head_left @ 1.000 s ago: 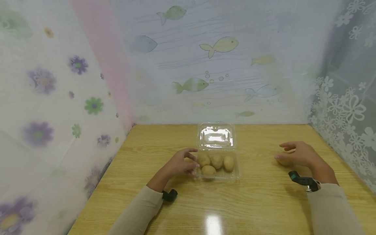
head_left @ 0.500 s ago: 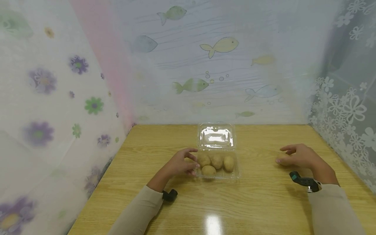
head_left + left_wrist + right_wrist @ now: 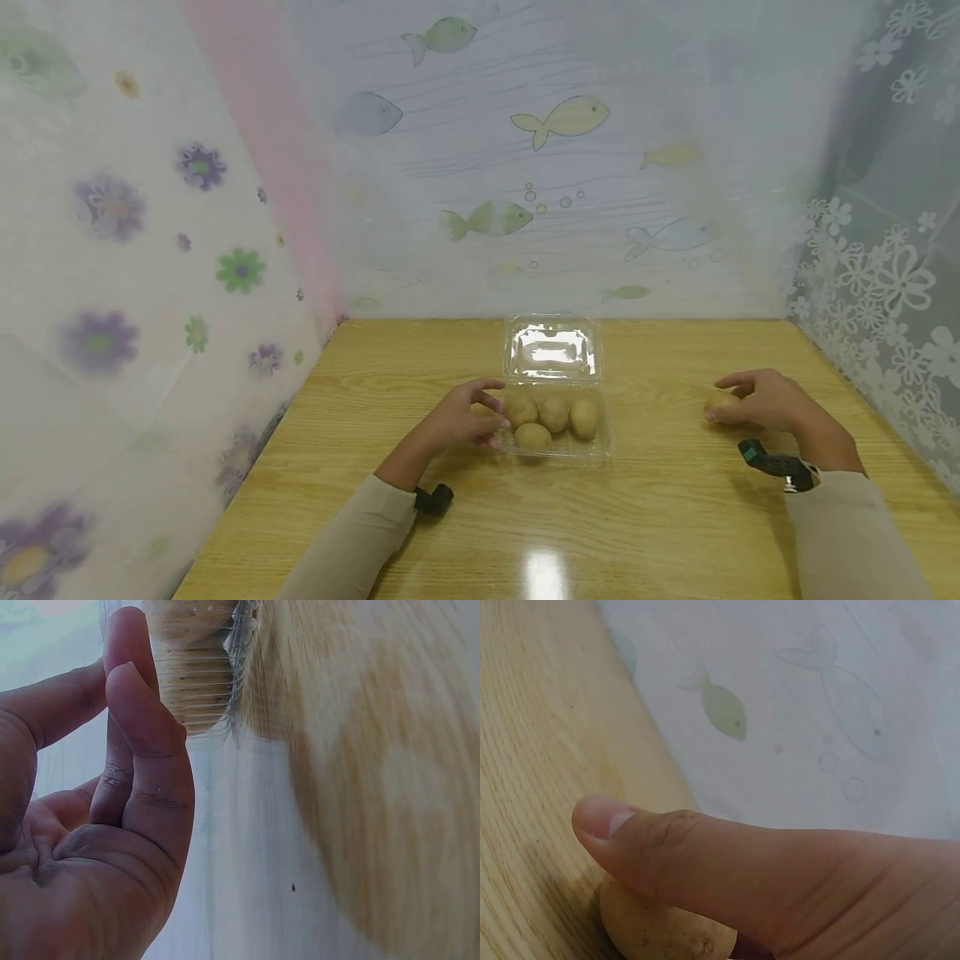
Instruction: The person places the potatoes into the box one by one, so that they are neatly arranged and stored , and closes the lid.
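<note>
A clear plastic clamshell box point(image 3: 604, 446) lies open in the middle of the wooden table, its lid point(image 3: 551, 350) folded back toward the wall. Several potatoes point(image 3: 553, 414) lie in its base. My left hand point(image 3: 457, 421) is at the box's left side, its straight fingers point(image 3: 142, 750) resting against the ribbed wall point(image 3: 199, 697), thumb apart. Far to the right my right hand point(image 3: 757, 400) grips a single potato point(image 3: 718, 402) at the table surface. In the right wrist view the thumb point(image 3: 705, 847) lies over this potato point(image 3: 660, 930).
Patterned plastic sheets with fish point(image 3: 562, 117) and flowers point(image 3: 240, 268) wall in the table on three sides. Bare wood point(image 3: 660, 517) stretches between the box and the right hand, with a glare spot near the front edge.
My right hand has come down and its fingers have curled round the loose potato, drawing it slightly up and left. The left hand and the box have stayed put.
</note>
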`<state>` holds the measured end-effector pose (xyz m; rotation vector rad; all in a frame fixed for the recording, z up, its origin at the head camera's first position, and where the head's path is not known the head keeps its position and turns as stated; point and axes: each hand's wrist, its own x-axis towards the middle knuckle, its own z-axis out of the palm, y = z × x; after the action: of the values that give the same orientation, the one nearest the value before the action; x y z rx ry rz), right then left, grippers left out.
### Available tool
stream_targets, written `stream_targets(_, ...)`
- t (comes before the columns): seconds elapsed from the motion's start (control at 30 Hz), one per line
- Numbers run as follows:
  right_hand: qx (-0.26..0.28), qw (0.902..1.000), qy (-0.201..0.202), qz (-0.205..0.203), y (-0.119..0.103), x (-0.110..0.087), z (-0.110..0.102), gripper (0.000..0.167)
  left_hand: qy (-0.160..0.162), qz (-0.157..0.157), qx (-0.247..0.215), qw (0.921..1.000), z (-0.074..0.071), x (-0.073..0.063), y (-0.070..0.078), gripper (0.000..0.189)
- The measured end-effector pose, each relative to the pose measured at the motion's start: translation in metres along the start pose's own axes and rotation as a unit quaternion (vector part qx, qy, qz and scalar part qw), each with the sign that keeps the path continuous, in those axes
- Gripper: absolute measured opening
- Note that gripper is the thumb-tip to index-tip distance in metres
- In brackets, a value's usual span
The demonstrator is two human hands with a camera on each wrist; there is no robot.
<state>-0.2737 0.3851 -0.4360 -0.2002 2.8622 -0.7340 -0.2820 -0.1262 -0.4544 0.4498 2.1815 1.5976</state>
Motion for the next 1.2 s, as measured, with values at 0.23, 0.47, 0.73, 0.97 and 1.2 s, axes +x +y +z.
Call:
stream_targets(0.23, -0.005, 1.0000, 0.002, 0.004, -0.0003, 0.0010, 0.0008, 0.086, 0.002, -0.002, -0.008, 1.0000, 0.0004, 0.0001, -0.0006, 0.073)
stream_targets(0.47, -0.006, 0.9999, 0.008, 0.006, 0.0001, 0.0017, 0.0010, 0.083, 0.001, -0.002, -0.009, 1.0000, 0.0006, -0.0001, -0.0009, 0.072)
stream_targets(0.73, -0.005, 0.9999, 0.011, 0.008, -0.0024, 0.0005, -0.0005, 0.080, 0.001, 0.002, -0.005, 1.0000, -0.0006, 0.0011, -0.0025, 0.072)
stream_targets(0.97, -0.003, 0.9999, 0.013, 0.009, -0.0052, -0.0005, -0.0009, 0.079, 0.002, 0.003, 0.002, 1.0000, -0.0001, 0.0004, -0.0016, 0.073)
stream_targets(1.2, -0.009, 0.9995, 0.030, 0.005, -0.0079, -0.0001, -0.0017, 0.078, 0.002, 0.001, 0.002, 1.0000, 0.0003, 0.0004, -0.0009, 0.072)
